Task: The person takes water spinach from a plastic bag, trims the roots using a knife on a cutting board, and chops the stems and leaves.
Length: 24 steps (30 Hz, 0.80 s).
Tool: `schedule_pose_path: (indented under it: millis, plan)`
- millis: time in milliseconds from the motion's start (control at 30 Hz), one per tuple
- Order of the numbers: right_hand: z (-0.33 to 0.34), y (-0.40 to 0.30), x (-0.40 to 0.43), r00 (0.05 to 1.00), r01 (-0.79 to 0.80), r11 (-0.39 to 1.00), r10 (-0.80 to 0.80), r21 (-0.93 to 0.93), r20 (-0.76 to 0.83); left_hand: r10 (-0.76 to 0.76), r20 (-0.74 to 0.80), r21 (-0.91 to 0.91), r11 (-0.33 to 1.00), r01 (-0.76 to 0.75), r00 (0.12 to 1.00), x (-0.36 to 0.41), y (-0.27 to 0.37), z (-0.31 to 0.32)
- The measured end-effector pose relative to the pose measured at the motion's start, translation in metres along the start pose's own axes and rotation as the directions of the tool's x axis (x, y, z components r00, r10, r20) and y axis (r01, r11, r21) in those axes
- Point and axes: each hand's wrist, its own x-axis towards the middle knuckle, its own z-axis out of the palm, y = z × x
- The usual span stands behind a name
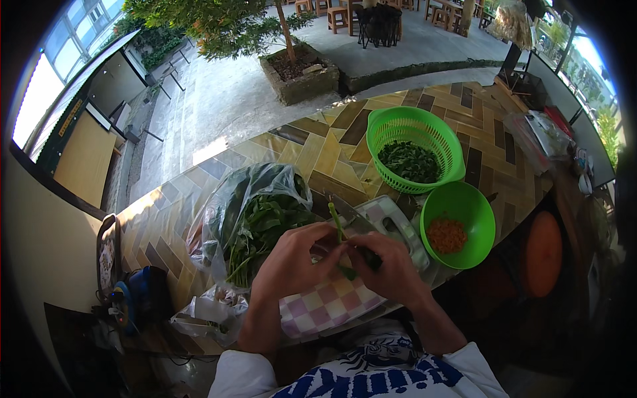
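My left hand [301, 258] pinches a green stem [335, 216] that points up and away from me. My right hand [388, 263] meets it at the fingertips and grips the leafy lower end of the same stem. Both hands are above a checkered cutting board [328, 308] with a handle slot. A knife [348, 211] lies across the board's far part, its handle hidden. Left of my hands, leafy greens [264, 219] with long stems stick out of a clear plastic bag [199, 239]. Cut leaves [410, 161] fill the bottom of a green colander [453, 144].
A green bowl [482, 224] holds orange shredded food [447, 235], right of the board. A small plastic bag [209, 318] lies at the near left, beside a dark blue object [149, 293]. More plastic packaging [547, 137] is at the far right. An orange round stool seat [544, 254] stands below the table's right edge.
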Motion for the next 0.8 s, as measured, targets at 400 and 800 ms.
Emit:
schedule_pose_path:
  millis: [400, 800]
  plan:
    - [-0.0072, -0.0010, -0.0042, 0.997, -0.031, 0.999, 0.030, 0.014, 0.073, 0.041, 0.013, 0.060, 0.997, -0.042, 0.999, 0.0019, -0.0046, 0.0036]
    - [-0.0040, 0.0016, -0.0080, 0.997, -0.040, 0.999, 0.038, 0.031, 0.065, 0.049, 0.029, 0.090, 0.995, -0.052, 0.998, 0.0017, -0.0072, 0.0055]
